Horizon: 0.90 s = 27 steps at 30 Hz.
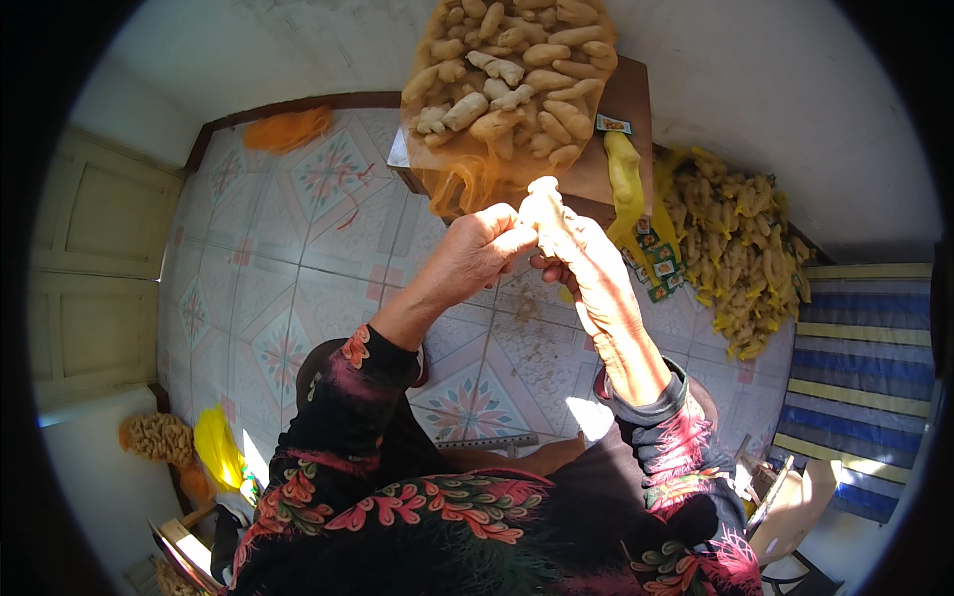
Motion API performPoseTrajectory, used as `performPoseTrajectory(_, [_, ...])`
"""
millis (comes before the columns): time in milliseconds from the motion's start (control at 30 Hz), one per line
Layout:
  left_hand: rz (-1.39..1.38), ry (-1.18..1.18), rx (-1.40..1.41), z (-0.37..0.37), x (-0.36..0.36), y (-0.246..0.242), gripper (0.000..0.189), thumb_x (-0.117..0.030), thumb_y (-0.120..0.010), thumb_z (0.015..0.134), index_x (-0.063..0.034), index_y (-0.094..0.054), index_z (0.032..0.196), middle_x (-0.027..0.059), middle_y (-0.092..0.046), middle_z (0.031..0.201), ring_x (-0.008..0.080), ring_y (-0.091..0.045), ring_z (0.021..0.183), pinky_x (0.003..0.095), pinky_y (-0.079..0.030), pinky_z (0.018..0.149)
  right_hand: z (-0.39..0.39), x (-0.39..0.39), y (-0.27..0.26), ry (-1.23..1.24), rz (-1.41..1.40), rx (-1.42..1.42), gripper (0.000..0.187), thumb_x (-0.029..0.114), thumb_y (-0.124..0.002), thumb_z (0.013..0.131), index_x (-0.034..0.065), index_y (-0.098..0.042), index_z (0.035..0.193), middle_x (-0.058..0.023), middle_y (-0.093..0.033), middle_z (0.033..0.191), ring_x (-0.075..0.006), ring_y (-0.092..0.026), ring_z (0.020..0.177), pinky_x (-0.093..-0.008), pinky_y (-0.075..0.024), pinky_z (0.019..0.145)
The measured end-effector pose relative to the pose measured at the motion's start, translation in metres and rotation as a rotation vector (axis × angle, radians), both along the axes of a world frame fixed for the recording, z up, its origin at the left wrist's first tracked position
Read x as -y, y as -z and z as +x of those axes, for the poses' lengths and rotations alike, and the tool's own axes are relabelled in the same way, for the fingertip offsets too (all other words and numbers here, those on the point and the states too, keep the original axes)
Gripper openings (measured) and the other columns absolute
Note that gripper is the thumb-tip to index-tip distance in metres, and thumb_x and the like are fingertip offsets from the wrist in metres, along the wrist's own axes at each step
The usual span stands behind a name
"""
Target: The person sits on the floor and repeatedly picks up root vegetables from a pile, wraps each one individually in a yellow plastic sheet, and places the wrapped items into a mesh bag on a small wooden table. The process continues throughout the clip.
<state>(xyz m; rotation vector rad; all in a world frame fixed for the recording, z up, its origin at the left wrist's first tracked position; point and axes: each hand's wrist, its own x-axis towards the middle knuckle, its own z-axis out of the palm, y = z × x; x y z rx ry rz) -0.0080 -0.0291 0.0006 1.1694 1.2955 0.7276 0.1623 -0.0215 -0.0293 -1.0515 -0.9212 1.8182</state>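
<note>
Between both hands, in bright sunlight, is a knobbly piece of ginger root (545, 205). My right hand (592, 272) grips it from the right and below. My left hand (484, 249) pinches its left side with thumb and fingers. Beyond the hands, an orange mesh bag of ginger roots (551, 127) lies on a brown table (630, 89), with a few paler roots on top of it. At the table's right side lies a yellow net (624, 175) with ginger inside, its lower end hanging over the edge, below a small printed card (613, 124).
A big heap of yellow-netted ginger (738, 246) lies on the tiled floor at right, beside several printed cards (663, 268). Orange netting (287, 130) lies by the far wall. At lower left are yellow netting (220, 447) and another filled mesh bag (158, 438). A cardboard box (797, 506) stands lower right.
</note>
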Motion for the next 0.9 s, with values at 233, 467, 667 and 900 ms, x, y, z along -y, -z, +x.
performPoseTrajectory(233, [0.506,0.117,-0.121,0.028,-0.001,0.056,0.013,-0.01,-0.064,0.086,0.0004,-0.057,0.09,0.0018,-0.057,0.08,0.0063,-0.054,0.069,0.0183,-0.046,0.062,0.07,-0.021,-0.02,0.62,-0.023,-0.227,0.02,0.024,-0.059,0.09,0.0057,-0.059,0.096,-0.0027,-0.06,0.088,-0.0088,-0.059,0.074,-0.0213,-0.0458,0.061])
performPoseTrajectory(467, [0.257,0.073,-0.477,0.111,-0.048,0.161,0.077,-0.038,-0.076,0.07,0.0054,-0.045,0.126,0.0278,-0.051,0.124,0.0355,-0.047,0.12,0.0403,-0.039,0.099,0.117,-0.016,-0.02,0.708,0.056,-0.23,0.014,0.014,-0.061,0.087,0.0014,-0.059,0.092,-0.0108,-0.063,0.097,-0.0114,-0.06,0.072,-0.0241,-0.0492,0.06])
performPoseTrajectory(667, [0.084,0.138,0.139,0.134,-0.056,0.144,0.042,-0.026,-0.055,0.089,0.0007,-0.05,0.121,0.013,-0.065,0.098,0.0243,-0.063,0.093,0.0317,-0.048,0.085,0.13,-0.009,-0.019,0.517,0.122,-0.146,0.029,0.021,-0.066,0.086,0.007,-0.056,0.11,-0.0026,-0.065,0.095,-0.0087,-0.06,0.078,-0.0214,-0.0473,0.069])
performPoseTrajectory(900, [-0.094,0.013,0.611,0.081,0.047,0.047,0.023,-0.023,-0.051,0.09,-0.0027,-0.051,0.101,0.0128,-0.063,0.091,0.022,-0.064,0.079,0.0349,-0.053,0.071,0.109,0.067,-0.022,0.351,0.087,-0.224,0.035,0.025,-0.064,0.085,0.0083,-0.055,0.114,-0.0019,-0.058,0.105,-0.0118,-0.057,0.095,-0.0276,-0.0429,0.085])
